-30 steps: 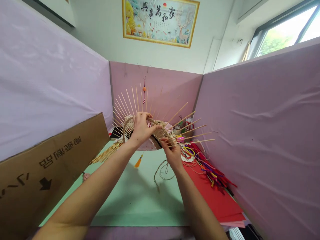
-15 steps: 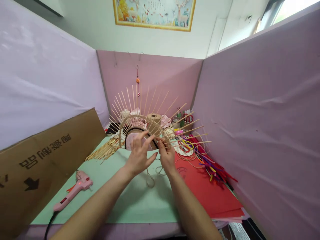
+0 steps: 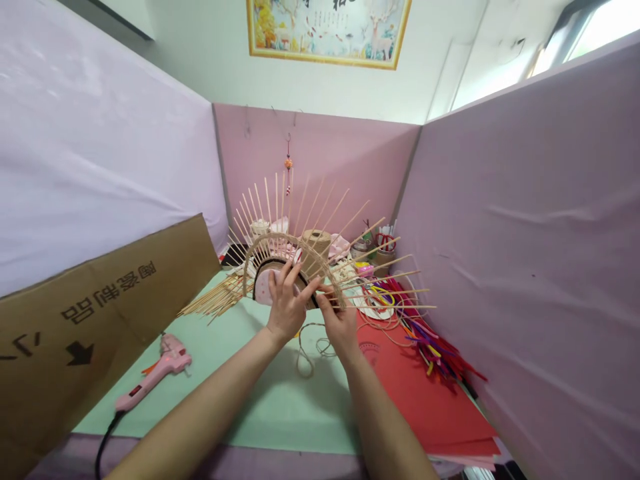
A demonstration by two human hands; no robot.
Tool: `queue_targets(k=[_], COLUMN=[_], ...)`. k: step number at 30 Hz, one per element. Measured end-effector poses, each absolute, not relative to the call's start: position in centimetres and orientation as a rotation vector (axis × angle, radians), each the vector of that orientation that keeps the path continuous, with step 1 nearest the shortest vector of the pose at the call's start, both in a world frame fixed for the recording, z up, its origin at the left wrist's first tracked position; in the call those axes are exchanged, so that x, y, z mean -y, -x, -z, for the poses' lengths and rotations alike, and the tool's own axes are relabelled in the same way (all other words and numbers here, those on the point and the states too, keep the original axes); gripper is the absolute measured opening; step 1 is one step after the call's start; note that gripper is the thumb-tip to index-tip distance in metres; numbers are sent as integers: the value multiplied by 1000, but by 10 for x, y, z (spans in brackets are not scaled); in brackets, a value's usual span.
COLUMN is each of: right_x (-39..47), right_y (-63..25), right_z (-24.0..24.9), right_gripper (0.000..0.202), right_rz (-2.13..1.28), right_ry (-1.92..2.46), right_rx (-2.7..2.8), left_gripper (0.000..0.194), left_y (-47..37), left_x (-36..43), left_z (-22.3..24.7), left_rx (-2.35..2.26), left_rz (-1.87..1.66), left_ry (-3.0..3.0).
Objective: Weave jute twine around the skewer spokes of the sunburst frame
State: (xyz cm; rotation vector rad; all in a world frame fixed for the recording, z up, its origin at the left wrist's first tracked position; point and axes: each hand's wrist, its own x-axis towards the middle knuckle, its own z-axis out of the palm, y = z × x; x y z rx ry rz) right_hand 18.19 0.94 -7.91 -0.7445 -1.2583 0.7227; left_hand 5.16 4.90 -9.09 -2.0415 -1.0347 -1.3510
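Observation:
A half-round stick fan stands tilted in front of me, its thin wooden sticks (image 3: 347, 198) spreading outward from a pink half-disc (image 3: 263, 285) with a dark rim. An arched band of twine (image 3: 249, 263) crosses the sticks. My left hand (image 3: 289, 308) grips the fan at the half-disc, fingers spread over its front and edge. At the fan's right end, my right hand (image 3: 343, 327) is closed in a pinch on the twine by the lowest sticks; the fingertips partly hide it. Loose twine (image 3: 306, 370) hangs in loops below onto the green table top (image 3: 280, 407).
A pink glue gun (image 3: 155, 377) lies at left beside a cardboard sheet (image 3: 115, 313). Loose sticks (image 3: 213, 299) lie behind. Red sheets (image 3: 405, 393) and coloured pipe cleaners (image 3: 435, 343) are at right. A twine spool (image 3: 317, 241) stands at the back.
My left hand has lowered from a raised, spread pose onto the half-disc, its index finger now close to my right hand. The whole view has shifted slightly.

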Motion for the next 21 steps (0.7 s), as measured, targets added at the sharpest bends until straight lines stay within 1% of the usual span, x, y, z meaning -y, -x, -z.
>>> queue_targets(k=[3,5,9,18,21], right_x=[-8,-7,-4,3,0], right_y=[-185,-189,-197,-198,-196], right_z=[80,80,80,72,74], right_gripper=[36,41,46,47,52], right_rz=[-738,-726,-673,-507,-510], right_ry=[761,746,627,401,389], right_rx=[1244,1211,1153,965,1022], left_gripper=[57,60,64,68,69], left_y=[-49,-47,-45,-44,-43], left_x=[-48,-48,-47,-48,-49], left_z=[92,91,90,88,85], left_rx=[1019,1031,1007,855,866], left_rz=[1394,1396,1386,1385,1383], left_ry=[2049,2062,2051,1983,1996])
